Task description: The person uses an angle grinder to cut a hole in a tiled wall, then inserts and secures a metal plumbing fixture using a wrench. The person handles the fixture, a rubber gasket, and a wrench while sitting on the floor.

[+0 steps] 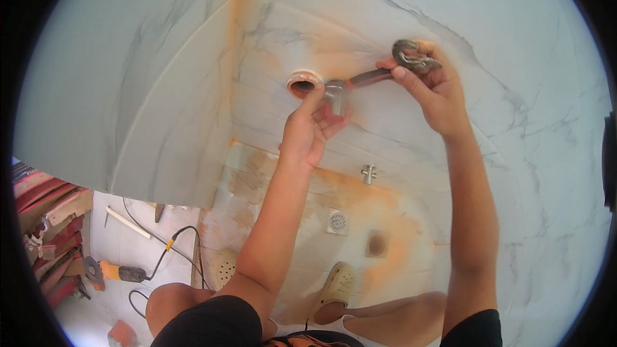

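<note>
In front of the marbled wall, my left hand [307,132] is raised with its thumb beside a round orange-rimmed pipe opening [303,84]. Its thumb and fingers are closed about a blurred, silvery grey cylindrical piece [335,97]. Farther right, my right hand [438,93] grips a tool with a red and black handle [371,78], which points left to the grey piece. Dark metal curved like a hook [409,58] sits at the fingers of that hand. Whether this metal belongs to the same tool, I cannot tell. Motion blur hides how handle and cylinder meet.
Below the opening, a metal tap valve [368,173] juts from the wall. The stained floor has a round drain grate [337,222] and a square recess [377,244]. A yellow angle grinder [116,272] with its cord lies at lower left, beside stacked red boxes [61,244].
</note>
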A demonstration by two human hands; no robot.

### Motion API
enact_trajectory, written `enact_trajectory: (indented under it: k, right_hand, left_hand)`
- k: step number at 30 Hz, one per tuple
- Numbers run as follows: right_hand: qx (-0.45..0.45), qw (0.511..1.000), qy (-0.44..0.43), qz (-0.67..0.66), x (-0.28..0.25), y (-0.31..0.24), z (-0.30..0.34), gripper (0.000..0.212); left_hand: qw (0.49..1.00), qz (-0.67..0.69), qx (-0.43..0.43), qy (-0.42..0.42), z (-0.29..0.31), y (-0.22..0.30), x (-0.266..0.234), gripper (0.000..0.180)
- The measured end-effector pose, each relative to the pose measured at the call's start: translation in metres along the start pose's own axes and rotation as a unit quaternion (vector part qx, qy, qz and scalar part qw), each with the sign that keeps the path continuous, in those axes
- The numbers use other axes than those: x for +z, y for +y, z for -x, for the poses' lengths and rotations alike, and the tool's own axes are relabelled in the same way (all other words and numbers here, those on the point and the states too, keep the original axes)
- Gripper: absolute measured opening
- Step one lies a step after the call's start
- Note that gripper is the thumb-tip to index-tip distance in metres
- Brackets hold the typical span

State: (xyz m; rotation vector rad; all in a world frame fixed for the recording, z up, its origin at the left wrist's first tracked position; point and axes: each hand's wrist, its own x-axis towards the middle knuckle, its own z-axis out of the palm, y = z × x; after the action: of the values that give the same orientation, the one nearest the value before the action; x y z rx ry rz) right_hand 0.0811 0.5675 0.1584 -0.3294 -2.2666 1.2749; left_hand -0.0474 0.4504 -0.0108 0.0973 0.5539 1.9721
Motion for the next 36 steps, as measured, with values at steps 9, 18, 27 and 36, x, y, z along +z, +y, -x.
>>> enact_trajectory:
  k: [9, 18, 27, 36]
  right_hand:
    - [0.021, 0.997, 0.032, 0.068, -0.008, -0.010, 0.011, 0.044]
    - [-0.015, 0.712, -0.265, 0.650, 0.029, -0.100, -0.043, 0.026]
    - [0.011, 0.548, -0.380, 0.745, 0.076, -0.078, -0.058, 0.004]
    - [0.051, 0.672, -0.329, 0.661, 0.041, -0.049, -0.037, 0.009]
  left_hand:
    - [0.994, 0.095, 0.022, -0.055, 0.010, -0.005, 0.012, 0.039]
    - [0.985, 0.067, -0.081, -0.135, 0.003, -0.010, 0.005, 0.028]
    - [0.980, 0.086, -0.093, -0.152, 0.000, -0.011, 0.007, 0.014]
    - [0.987, 0.035, -0.093, -0.124, 0.001, -0.008, 0.011, 0.011]
